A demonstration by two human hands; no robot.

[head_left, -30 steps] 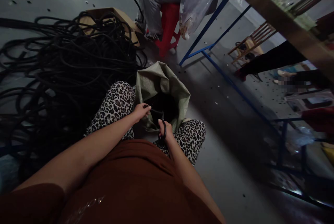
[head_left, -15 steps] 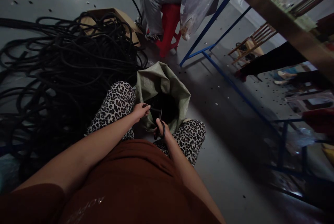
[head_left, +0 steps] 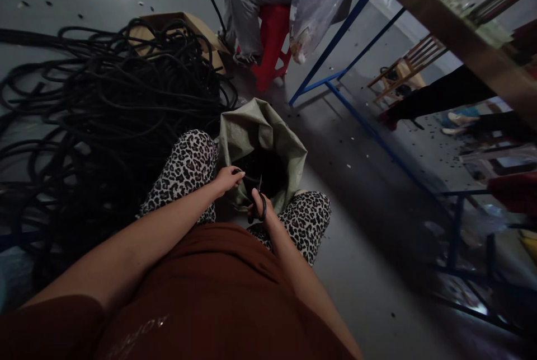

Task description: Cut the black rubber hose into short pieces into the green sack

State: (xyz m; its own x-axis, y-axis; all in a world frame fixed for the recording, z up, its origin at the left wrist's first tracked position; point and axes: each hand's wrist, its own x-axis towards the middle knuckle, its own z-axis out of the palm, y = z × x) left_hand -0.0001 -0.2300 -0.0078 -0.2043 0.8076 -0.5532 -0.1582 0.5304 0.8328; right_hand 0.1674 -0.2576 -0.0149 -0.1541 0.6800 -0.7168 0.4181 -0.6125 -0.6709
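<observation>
Grey floor below: your left hand [head_left: 227, 178] pinches black cord [head_left: 247, 176] at centre frame; your right hand [head_left: 259, 210], just beneath, grips scissors [head_left: 260, 203] pointing up toward it over the sack [head_left: 260, 130].

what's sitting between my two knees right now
In the head view, an open green woven sack stands between the leopard-print knees, its dark mouth facing up. The left hand and the right hand, holding scissors, meet at its near rim.

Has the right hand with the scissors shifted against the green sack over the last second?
Yes, slightly. The right hand with the scissors has crept up and left, toward the mouth of the green sack, which stays put.
</observation>
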